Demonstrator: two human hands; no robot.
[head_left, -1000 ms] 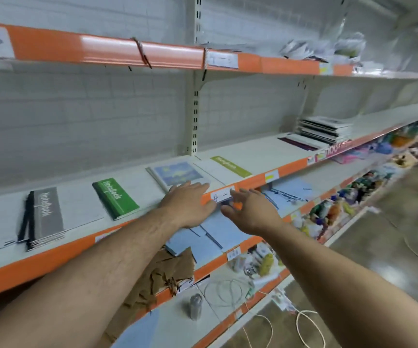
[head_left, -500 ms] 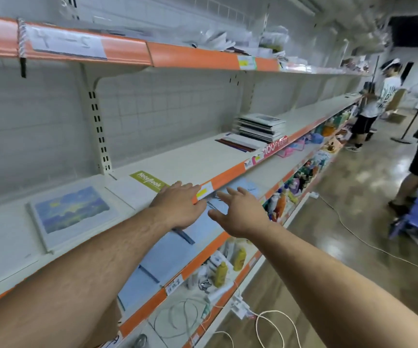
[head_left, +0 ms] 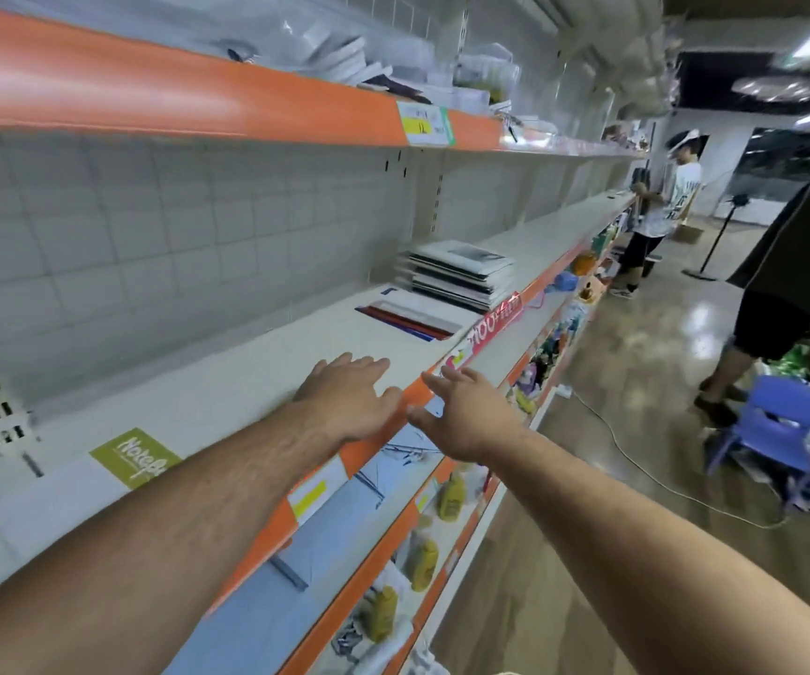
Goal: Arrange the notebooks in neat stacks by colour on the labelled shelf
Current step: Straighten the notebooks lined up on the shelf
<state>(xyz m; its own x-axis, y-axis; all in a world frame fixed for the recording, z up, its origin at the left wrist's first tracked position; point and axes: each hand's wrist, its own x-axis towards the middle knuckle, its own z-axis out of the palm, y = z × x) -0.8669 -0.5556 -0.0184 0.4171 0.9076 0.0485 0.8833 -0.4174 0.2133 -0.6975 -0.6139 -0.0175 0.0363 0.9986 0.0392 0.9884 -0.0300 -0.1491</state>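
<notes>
Left hand (head_left: 349, 397) is lying flat on the white shelf (head_left: 247, 382), right hand (head_left: 466, 416) hovering spread at its edge, notebook stack (head_left: 461, 275) sitting farther along.

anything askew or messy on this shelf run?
Yes. The notebook stack on the middle shelf is uneven, edges fanned rather than squared. Next to it, loose notebooks lie splayed flat. Papers are heaped untidily on the top shelf. A white cable trails across the floor.

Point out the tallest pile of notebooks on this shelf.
The grey-and-white stack farthest along the shelf; the red-and-blue notebooks beside it and the olive-green notebook lie nearly flat.
</notes>
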